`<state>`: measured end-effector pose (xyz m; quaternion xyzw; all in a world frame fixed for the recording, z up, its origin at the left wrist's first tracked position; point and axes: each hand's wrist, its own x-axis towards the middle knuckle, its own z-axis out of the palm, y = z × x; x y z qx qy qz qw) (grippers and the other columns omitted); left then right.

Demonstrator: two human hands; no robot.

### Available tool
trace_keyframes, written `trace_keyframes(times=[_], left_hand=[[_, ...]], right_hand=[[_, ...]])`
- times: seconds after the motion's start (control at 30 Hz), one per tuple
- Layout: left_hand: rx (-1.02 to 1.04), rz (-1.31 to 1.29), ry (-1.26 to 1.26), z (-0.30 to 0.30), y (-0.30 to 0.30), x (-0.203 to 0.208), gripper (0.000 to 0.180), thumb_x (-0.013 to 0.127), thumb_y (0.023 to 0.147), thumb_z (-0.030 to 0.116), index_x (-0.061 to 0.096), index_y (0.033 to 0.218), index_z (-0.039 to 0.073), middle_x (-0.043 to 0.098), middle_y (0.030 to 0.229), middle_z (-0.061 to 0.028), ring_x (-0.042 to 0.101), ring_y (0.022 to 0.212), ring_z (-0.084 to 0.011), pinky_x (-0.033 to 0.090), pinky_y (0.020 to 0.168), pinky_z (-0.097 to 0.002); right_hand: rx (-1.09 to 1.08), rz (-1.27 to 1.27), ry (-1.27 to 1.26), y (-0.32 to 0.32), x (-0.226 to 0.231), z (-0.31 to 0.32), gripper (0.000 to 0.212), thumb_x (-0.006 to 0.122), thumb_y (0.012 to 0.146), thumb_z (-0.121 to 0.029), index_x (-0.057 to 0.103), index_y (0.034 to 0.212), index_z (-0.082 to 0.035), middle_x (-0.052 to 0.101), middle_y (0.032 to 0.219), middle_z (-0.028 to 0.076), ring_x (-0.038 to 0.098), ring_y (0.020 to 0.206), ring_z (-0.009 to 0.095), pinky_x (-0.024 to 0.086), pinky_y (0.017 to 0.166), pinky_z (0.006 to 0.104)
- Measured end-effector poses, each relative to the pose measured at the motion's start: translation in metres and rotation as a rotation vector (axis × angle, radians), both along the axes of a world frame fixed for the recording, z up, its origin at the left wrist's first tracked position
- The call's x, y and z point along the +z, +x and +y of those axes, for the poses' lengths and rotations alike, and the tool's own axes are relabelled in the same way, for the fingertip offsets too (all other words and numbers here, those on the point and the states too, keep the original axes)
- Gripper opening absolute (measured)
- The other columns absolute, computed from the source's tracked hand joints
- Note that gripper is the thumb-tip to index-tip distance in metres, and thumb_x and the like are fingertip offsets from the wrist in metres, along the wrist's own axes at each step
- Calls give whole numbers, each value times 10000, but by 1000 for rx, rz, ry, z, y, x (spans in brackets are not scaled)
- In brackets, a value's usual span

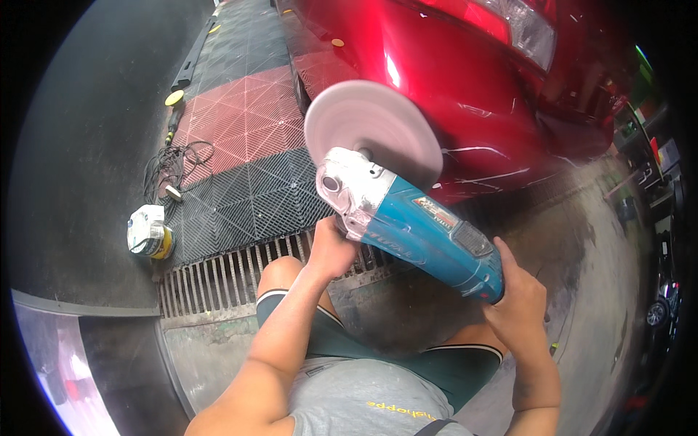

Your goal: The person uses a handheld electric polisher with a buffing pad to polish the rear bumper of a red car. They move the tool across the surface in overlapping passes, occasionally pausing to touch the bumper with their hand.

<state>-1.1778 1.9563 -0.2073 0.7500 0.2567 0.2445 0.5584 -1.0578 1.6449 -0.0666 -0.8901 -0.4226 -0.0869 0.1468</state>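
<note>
A blue angle grinder (418, 229) with a silver gear head lies diagonally across the middle, held between my two hands. My left hand (332, 251) is closed at the side of the gear head, its grip partly hidden behind the tool. Around the rear end of the blue body, my right hand (518, 287) is wrapped. A broad pale pink disc (334, 120) is mounted on the head, facing the red car. Close behind the disc is the car's red bumper (472, 134), with whitish scratches low down; I cannot tell whether they touch.
Grey and red grid tiles (240, 109) border a metal drain grate (214, 283). On the left are a white and yellow container (149, 232), a coiled black cable (163, 171) and a tool with a yellow pad (174, 98). A dark wall (80, 182) stands beyond them.
</note>
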Motion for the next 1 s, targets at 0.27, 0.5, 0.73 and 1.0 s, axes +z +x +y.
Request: trace_keyframes(times=[0.27,0.5,0.73,1.0], left_hand=[[49,64,7,-1,-12,-50,177,814,917,71,810,1024,-70,840,909,-193,773,863,-162,605,780,-384],[7,60,191,30,-13,79,158,824,896,89,791,973,-45,799,827,-223,809,782,-272,591,751,-410],[65,182,224,12,-41,27,196,805,867,32,830,1051,-29,830,912,-235,847,893,-265,615,817,-383],[75,83,400,4,-22,74,133,767,864,50,789,974,-20,749,815,-276,798,830,-440,597,738,-449]], right_hand=[[-5,81,-88,3,-32,-3,998,950,699,-160,585,1627,-161,776,943,167,779,891,408,612,811,504],[-3,184,237,4,-20,7,971,934,723,-146,576,1626,-150,788,982,201,785,930,442,615,841,513],[-44,327,103,1,-77,0,897,892,767,-217,592,1612,-212,803,1014,201,788,955,443,619,867,526],[-21,335,258,15,-71,-9,914,906,738,-188,599,1599,-203,808,1000,178,793,950,423,622,858,515]])
